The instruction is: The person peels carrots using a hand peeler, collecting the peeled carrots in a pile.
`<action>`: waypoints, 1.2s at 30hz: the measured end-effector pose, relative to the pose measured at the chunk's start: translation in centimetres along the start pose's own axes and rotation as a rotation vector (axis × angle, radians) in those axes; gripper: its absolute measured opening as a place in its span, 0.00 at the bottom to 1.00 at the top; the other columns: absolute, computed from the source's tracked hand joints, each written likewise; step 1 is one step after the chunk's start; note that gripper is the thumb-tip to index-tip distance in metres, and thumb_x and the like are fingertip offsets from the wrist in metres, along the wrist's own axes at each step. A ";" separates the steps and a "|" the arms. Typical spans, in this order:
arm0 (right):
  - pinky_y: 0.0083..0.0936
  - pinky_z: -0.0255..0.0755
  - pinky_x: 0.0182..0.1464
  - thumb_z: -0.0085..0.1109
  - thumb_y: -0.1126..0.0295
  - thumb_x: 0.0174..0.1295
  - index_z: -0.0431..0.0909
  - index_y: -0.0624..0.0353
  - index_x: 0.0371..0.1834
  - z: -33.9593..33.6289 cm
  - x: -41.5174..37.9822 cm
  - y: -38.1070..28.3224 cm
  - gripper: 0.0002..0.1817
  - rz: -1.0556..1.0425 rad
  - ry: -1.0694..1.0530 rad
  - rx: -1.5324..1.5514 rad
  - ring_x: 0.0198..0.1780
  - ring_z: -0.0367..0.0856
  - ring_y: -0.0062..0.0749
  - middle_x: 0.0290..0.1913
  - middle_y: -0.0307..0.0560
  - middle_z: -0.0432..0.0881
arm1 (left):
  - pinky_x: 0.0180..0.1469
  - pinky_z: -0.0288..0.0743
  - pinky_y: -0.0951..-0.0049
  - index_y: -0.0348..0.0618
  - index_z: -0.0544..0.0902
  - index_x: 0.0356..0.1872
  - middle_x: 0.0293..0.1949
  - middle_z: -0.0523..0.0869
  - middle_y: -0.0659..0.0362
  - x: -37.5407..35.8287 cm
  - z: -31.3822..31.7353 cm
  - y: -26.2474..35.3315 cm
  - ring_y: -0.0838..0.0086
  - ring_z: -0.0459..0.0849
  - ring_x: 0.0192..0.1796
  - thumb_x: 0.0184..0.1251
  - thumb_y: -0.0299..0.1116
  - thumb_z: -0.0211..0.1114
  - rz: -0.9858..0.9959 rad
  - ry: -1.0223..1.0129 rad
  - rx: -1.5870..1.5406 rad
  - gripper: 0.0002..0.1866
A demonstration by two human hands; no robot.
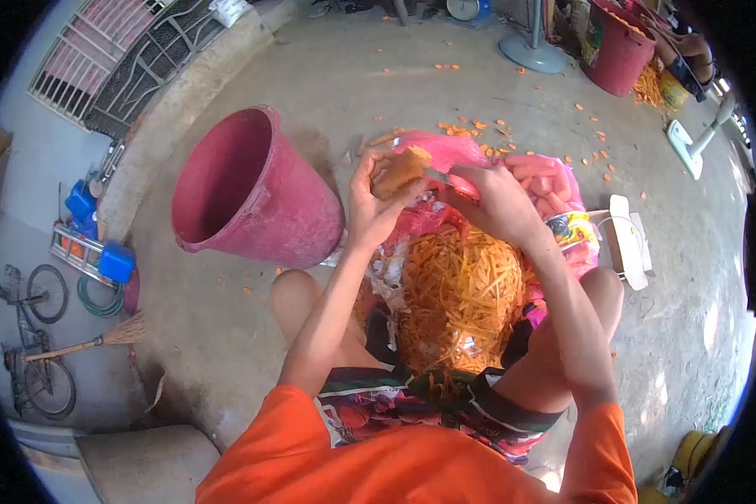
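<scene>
My left hand (374, 202) is wrapped round a thick orange-brown root piece (401, 170), held up in front of me. Closed on a small red-handled blade (464, 186) is my right hand (500, 202), with the metal part (437, 175) pointing left against the root piece. Below both hands, between my legs, lies a big heap of orange strips (462, 294). Beyond the hands is a pink plastic bag (449, 149). To the right, another pink bag holds several pale orange pieces (542, 181).
A large pink bucket (302, 197) leans open at the left. Orange slices are scattered on the concrete floor (353, 92). Farther off stand a round fan base (532, 55) and a red bucket (622, 50) beside a person's arm (685, 50). A white stool-like object (626, 244) is at the right.
</scene>
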State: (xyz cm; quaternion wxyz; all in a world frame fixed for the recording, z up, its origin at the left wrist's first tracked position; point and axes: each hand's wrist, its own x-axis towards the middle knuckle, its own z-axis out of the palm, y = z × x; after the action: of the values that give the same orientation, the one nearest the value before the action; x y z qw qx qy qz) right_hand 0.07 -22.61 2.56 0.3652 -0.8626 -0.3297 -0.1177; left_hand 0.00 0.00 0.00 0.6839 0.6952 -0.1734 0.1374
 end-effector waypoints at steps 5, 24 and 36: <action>0.50 0.77 0.40 0.68 0.67 0.60 0.83 0.61 0.42 1.4 -0.6 -0.1 0.11 0.069 0.003 0.000 0.39 0.84 0.63 0.33 0.63 0.84 | 0.55 0.79 0.74 0.39 0.79 0.49 0.48 0.87 0.59 -1.5 0.2 -0.4 0.79 0.84 0.51 0.60 0.31 0.81 0.138 -0.033 0.124 0.21; 0.26 0.78 0.42 0.74 0.62 0.63 0.82 0.65 0.40 -1.2 1.7 4.7 0.16 0.231 0.235 0.335 0.35 0.83 0.23 0.32 0.43 0.86 | 0.46 0.85 0.54 0.46 0.77 0.66 0.53 0.87 0.56 -0.6 -0.6 -1.3 0.62 0.88 0.50 0.82 0.45 0.52 -0.745 -0.037 -0.939 0.21; 0.24 0.79 0.39 0.77 0.68 0.59 0.84 0.62 0.43 0.9 3.0 5.7 0.14 0.164 0.368 0.428 0.35 0.85 0.20 0.38 0.43 0.90 | 0.39 0.81 0.63 0.44 0.80 0.58 0.49 0.87 0.55 -1.4 1.8 -2.5 0.64 0.85 0.44 0.81 0.44 0.56 -0.879 -0.148 -1.044 0.18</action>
State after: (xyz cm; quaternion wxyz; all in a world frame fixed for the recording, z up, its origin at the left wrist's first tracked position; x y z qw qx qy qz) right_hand 6.06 -23.43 0.15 0.6010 -0.7538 -0.2044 -0.1698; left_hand -0.28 -1.69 -2.91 0.9080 0.2880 0.0348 -0.3023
